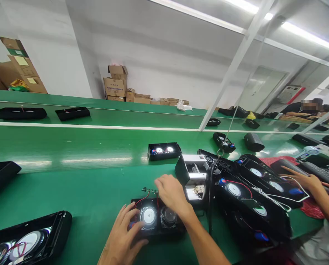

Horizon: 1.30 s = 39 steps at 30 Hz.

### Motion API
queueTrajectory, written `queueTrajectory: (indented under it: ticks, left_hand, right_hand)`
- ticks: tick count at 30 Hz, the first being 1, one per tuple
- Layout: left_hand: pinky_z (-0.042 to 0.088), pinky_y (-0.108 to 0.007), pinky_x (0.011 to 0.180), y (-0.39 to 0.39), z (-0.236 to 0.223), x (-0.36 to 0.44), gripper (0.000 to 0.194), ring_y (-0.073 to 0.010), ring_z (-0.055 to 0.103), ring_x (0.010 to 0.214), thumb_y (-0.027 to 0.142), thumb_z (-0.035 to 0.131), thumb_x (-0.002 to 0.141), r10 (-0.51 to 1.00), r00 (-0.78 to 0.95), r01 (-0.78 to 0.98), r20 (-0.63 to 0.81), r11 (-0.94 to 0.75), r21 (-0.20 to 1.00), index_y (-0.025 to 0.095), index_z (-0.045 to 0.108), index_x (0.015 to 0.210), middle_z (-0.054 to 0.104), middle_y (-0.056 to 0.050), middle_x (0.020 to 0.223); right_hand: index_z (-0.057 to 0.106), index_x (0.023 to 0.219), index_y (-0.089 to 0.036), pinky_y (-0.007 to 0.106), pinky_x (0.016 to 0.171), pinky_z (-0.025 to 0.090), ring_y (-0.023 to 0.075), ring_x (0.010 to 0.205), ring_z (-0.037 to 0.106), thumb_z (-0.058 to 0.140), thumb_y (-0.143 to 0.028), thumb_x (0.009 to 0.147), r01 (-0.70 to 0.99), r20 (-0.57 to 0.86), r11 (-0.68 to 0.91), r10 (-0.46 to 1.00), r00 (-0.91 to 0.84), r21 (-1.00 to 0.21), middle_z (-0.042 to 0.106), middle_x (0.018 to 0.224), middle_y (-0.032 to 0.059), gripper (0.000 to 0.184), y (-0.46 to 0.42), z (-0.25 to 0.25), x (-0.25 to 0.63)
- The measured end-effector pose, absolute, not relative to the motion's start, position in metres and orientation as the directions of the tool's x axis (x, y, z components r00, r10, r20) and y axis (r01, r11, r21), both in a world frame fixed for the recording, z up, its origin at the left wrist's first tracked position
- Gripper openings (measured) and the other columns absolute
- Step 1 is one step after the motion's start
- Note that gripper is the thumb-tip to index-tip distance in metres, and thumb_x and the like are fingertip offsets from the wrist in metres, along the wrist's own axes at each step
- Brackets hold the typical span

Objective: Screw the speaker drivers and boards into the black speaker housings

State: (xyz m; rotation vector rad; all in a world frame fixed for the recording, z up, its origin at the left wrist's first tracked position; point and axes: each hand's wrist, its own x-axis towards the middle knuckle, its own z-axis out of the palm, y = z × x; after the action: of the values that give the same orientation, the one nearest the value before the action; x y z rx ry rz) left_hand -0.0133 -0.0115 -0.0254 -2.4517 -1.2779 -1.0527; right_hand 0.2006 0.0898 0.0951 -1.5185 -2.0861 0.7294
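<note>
In front of me lies a black speaker housing (172, 232) with two round drivers facing up; the left one has a bright white centre. My left hand (125, 230) grips its left end, fingers on the top and thumb at the near side. A small circuit board (149, 190) on thin red wires is raised over the far edge of the housing. My right hand (172, 191) reaches over the right driver, its fingers closed at the right end of that board. The fingertips are partly hidden and slightly blurred.
An open-fronted metal machine (193, 175) with a black cable stands right of the housing. Several black speaker housings (252, 206) are piled beyond it. Another speaker (28, 239) lies at near left, one (164, 151) further back. A co-worker's hand (302, 180) is at the right.
</note>
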Motion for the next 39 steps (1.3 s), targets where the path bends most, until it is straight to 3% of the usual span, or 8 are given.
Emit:
queueTrajectory:
  ticks: [3,5,10,13,18,29,33,39]
  left_hand:
    - [0.061,-0.058,0.105,-0.011,-0.03,-0.008,0.029,-0.0363,0.062,0.135,0.02,0.073,0.084,0.694,0.323,0.78,0.644,-0.581,0.234,0.026,0.071,0.112,0.07,-0.01,0.125]
    - [0.061,-0.057,0.107,-0.013,-0.029,-0.004,0.032,-0.0363,0.061,0.137,0.017,0.07,0.084,0.736,0.267,0.777,0.622,-0.546,0.314,0.025,0.068,0.114,0.07,-0.01,0.122]
    - [0.066,-0.051,0.097,-0.015,-0.022,0.0,0.046,-0.0352,0.066,0.129,0.016,0.072,0.08,0.787,0.213,0.754,0.578,-0.509,0.415,0.023,0.059,0.124,0.071,-0.011,0.124]
    - [0.058,-0.063,0.109,-0.015,-0.019,0.002,0.053,-0.0372,0.062,0.133,0.015,0.074,0.078,0.773,0.273,0.739,0.572,-0.55,0.39,0.022,0.057,0.128,0.069,-0.012,0.126]
    - [0.049,-0.065,0.118,-0.015,-0.013,0.007,0.048,-0.0415,0.042,0.152,0.003,0.075,0.067,0.809,0.328,0.751,0.488,-0.537,0.385,0.024,0.066,0.109,0.059,-0.013,0.143]
    - [0.039,-0.069,0.123,0.005,-0.007,0.01,0.017,-0.0386,0.048,0.148,0.011,0.072,0.078,0.688,0.392,0.675,0.611,-0.666,0.317,0.023,0.069,0.088,0.069,-0.011,0.133]
    - [0.044,-0.064,0.119,-0.001,0.002,0.015,0.021,-0.0361,0.056,0.138,0.007,0.073,0.075,0.718,0.346,0.662,0.604,-0.643,0.385,0.025,0.071,0.085,0.075,-0.005,0.117]
    - [0.052,-0.054,0.102,0.002,0.032,0.004,0.018,-0.0349,0.062,0.123,0.026,0.091,0.061,0.946,0.258,0.728,0.195,-0.323,0.605,0.028,0.074,0.066,0.073,-0.001,0.118]
  right_hand:
    - [0.072,0.059,-0.02,0.029,0.063,0.049,0.018,0.06,0.061,0.077,-0.024,0.084,0.677,-0.134,0.216,0.895,-0.425,-0.704,0.066,0.058,0.0001,0.025,0.124,0.107,0.197]
    - [0.078,0.07,-0.021,0.026,0.062,0.05,0.0174,0.065,0.066,0.084,-0.021,0.076,0.617,-0.157,0.212,0.859,-0.487,-0.758,0.072,0.065,-0.0019,0.008,0.12,0.11,0.207]
    - [0.084,0.089,-0.024,0.03,0.083,0.057,0.0205,0.088,0.075,0.08,-0.014,0.083,0.47,0.018,0.336,0.827,-0.561,-0.816,0.083,0.095,0.0008,0.012,0.058,0.1,0.239]
    - [0.083,0.097,-0.024,0.033,0.079,0.055,0.0212,0.085,0.073,0.061,-0.006,0.094,0.531,0.203,0.623,0.737,-0.645,-0.574,0.083,0.098,0.0035,0.028,0.027,0.082,0.244]
    - [0.076,0.088,-0.02,0.033,0.064,0.045,0.0196,0.075,0.068,0.053,0.001,0.09,0.656,0.076,0.711,0.69,-0.719,-0.252,0.078,0.084,0.0027,0.031,0.011,0.065,0.234]
    - [0.081,0.106,-0.022,0.027,0.09,0.052,0.0191,0.102,0.076,0.054,-0.005,0.097,0.567,-0.115,0.579,0.633,-0.766,-0.586,0.083,0.111,0.0034,0.033,0.032,0.077,0.244]
    - [0.076,0.11,-0.02,0.034,0.089,0.052,0.0245,0.099,0.073,0.062,-0.014,0.091,0.612,-0.135,0.611,0.643,-0.754,-0.502,0.08,0.112,0.0067,0.024,0.021,0.08,0.241]
    - [0.072,0.104,-0.02,0.034,0.08,0.044,0.0242,0.091,0.069,0.07,-0.018,0.085,0.609,-0.138,0.68,0.614,-0.777,-0.407,0.077,0.101,0.0066,0.019,0.034,0.091,0.215]
